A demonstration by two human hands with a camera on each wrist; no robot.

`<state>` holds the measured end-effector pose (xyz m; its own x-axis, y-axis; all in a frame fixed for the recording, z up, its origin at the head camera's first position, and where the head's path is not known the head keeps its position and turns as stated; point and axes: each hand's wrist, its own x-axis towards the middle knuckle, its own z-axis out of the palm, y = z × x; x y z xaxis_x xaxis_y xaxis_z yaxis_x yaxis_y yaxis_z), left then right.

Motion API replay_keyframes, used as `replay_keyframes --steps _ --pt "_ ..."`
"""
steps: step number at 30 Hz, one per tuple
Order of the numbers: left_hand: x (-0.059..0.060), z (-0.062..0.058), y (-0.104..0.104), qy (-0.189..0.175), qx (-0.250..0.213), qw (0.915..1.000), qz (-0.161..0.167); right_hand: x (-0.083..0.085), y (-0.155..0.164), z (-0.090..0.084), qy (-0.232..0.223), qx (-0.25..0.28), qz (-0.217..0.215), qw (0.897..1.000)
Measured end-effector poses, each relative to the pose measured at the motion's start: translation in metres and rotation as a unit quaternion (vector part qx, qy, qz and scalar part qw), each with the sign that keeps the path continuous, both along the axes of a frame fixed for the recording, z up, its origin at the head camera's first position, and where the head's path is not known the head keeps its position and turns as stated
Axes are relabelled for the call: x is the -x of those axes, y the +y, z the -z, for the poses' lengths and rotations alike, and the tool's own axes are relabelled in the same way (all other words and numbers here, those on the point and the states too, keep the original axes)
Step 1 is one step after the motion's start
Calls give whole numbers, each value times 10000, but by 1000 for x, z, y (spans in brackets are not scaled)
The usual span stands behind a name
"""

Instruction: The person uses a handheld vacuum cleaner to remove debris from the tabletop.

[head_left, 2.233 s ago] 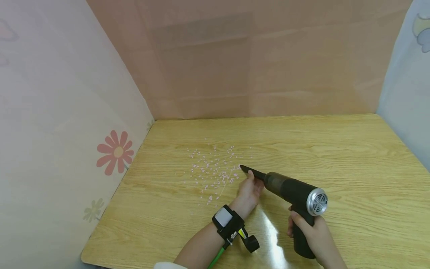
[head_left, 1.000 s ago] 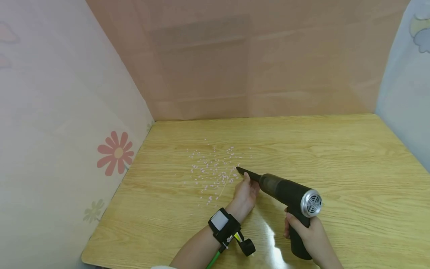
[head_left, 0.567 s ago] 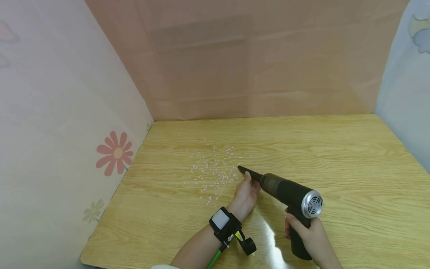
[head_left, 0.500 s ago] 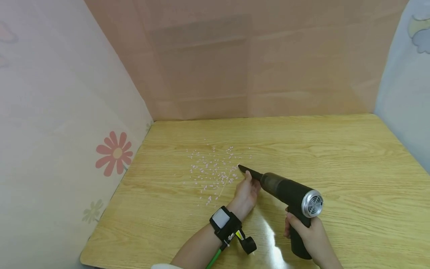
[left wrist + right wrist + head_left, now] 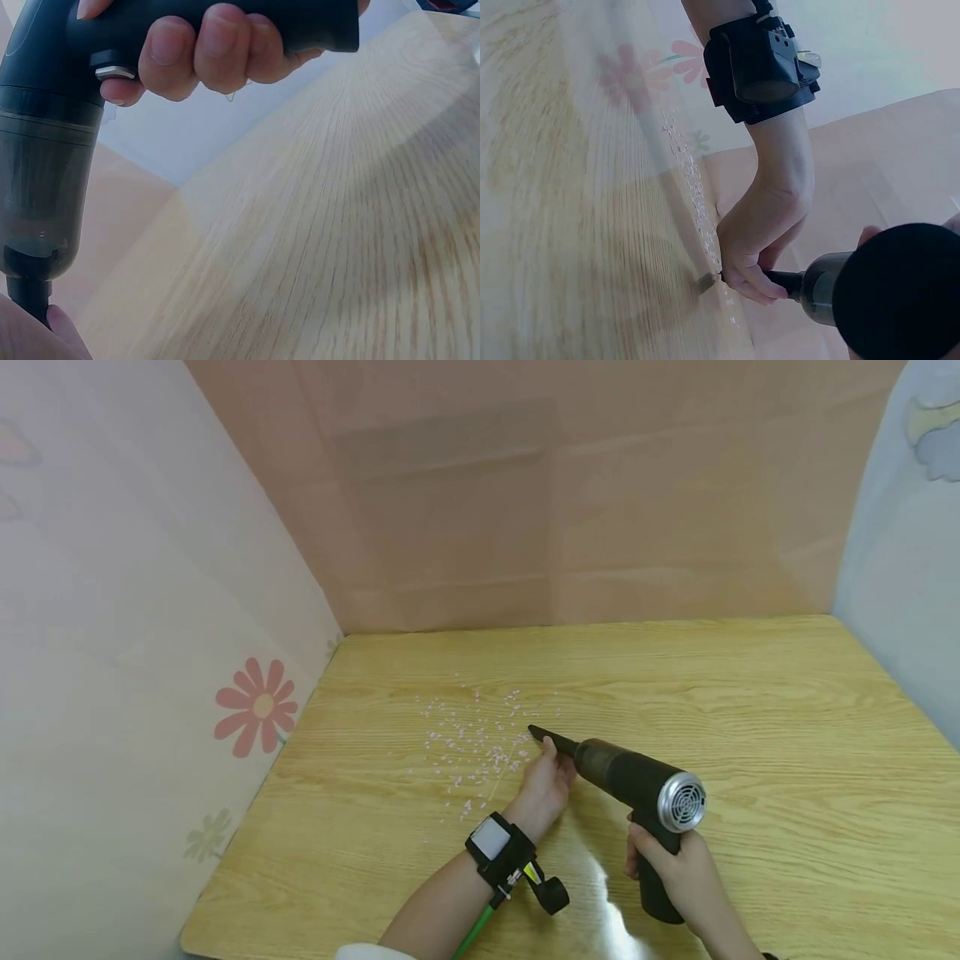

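A black handheld vacuum cleaner [image 5: 630, 777] with a silver vented end points left across the table in the head view. My right hand [image 5: 682, 868] grips its handle, fingers curled round it, as the left wrist view also shows at the handle [image 5: 315, 26]. My left hand [image 5: 546, 781] pinches the narrow nozzle [image 5: 553, 740] between thumb and fingers. The nozzle tip lies at the right side of many small pale paper bits [image 5: 480, 747] scattered on the wood-grain table [image 5: 750, 710]. Seen from the right wrist, my left hand [image 5: 761, 232] is bent round the nozzle, close to the tabletop.
A brown paper-like sheet [image 5: 600, 510] stands behind the table. Pale walls with printed flowers [image 5: 258, 706] and clouds rise at left and right. A black strap device [image 5: 501, 852] with a green cable [image 5: 474, 931] is on my left wrist.
The vacuum cleaner and both hands have shifted slightly left and up in the head view. The grips look the same, and the paper bits lie nearly as before.
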<state>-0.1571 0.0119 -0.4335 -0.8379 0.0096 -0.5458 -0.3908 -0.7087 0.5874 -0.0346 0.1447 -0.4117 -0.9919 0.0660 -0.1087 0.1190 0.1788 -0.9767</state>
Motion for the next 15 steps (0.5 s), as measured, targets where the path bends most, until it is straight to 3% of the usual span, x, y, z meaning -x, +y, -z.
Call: replay_keyframes --steps 15 --pt "1 0 6 -42 -110 9999 100 0 4 2 128 -19 132 9998"
